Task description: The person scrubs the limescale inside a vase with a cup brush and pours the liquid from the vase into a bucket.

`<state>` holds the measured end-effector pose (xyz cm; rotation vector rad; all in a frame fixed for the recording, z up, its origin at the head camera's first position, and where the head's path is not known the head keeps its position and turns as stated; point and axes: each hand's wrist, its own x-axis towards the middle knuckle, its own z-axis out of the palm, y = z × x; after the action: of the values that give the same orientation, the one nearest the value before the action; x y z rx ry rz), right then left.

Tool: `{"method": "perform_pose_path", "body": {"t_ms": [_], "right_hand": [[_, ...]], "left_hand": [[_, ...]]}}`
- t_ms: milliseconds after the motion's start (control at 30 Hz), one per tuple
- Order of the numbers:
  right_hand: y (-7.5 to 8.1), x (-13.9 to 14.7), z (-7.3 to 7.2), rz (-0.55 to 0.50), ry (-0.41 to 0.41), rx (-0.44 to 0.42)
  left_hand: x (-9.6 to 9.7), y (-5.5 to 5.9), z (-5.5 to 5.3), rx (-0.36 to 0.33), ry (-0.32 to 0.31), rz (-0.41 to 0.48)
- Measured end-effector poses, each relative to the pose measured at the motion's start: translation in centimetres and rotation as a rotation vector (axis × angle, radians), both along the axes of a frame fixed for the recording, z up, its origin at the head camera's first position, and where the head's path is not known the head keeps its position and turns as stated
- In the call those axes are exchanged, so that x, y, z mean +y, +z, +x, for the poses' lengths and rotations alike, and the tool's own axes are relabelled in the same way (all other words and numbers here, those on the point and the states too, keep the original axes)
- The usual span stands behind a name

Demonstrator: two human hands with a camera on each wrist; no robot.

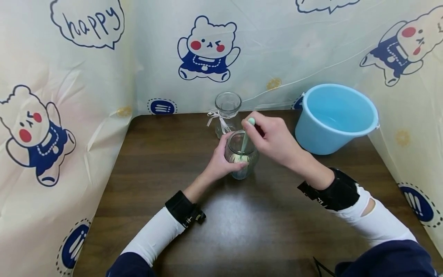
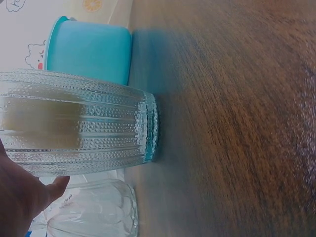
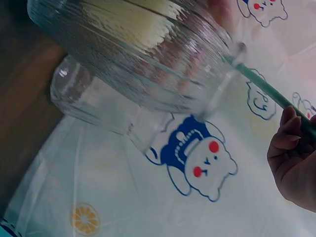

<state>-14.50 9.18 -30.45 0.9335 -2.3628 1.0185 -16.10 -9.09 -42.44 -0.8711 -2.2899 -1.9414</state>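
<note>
Upright on the table, a ribbed glass jar [image 1: 241, 175] is steadied by my left hand [image 1: 220, 159], its thumb and fingers around the near left side. From above, my right hand [image 1: 275, 136] grips the green handle of a bottle brush [image 1: 245, 143] that reaches down through the jar's mouth. Through the glass in the right wrist view, the brush's pale yellow head [image 3: 133, 22] shows inside the jar. That head is a blurred yellowish shape in the left wrist view, behind the jar's beaded wall [image 2: 111, 126].
Just behind the jar stands a clear glass vase [image 1: 225, 108] with a white bow [image 1: 223, 121] at its neck. A light blue bucket [image 1: 320, 138] is at the back right. Patterned sheeting [image 1: 273, 46] rises along the back and sides of the brown wooden table [image 1: 149, 154].
</note>
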Motion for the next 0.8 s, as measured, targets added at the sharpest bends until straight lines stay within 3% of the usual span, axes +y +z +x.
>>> {"method": "perform_pose_path", "body": {"t_ms": [233, 333, 567, 800], "right_hand": [[-2.1, -0.6, -0.1, 0.132, 0.032, -0.08], [-1.7, -0.5, -0.1, 0.163, 0.016, -0.082], [-0.8, 0.0, -0.1, 0.107, -0.007, -0.012], [-1.8, -0.3, -0.1, 0.311, -0.04, 0.001]], "left_hand": [[-0.1, 0.0, 0.1, -0.022, -0.011, -0.009], [0.0, 0.0, 0.0, -0.024, -0.006, -0.012], [0.1, -0.1, -0.1, -0.007, 0.003, -0.004], [-0.1, -0.3, -0.2, -0.013, -0.013, 0.008]]}}
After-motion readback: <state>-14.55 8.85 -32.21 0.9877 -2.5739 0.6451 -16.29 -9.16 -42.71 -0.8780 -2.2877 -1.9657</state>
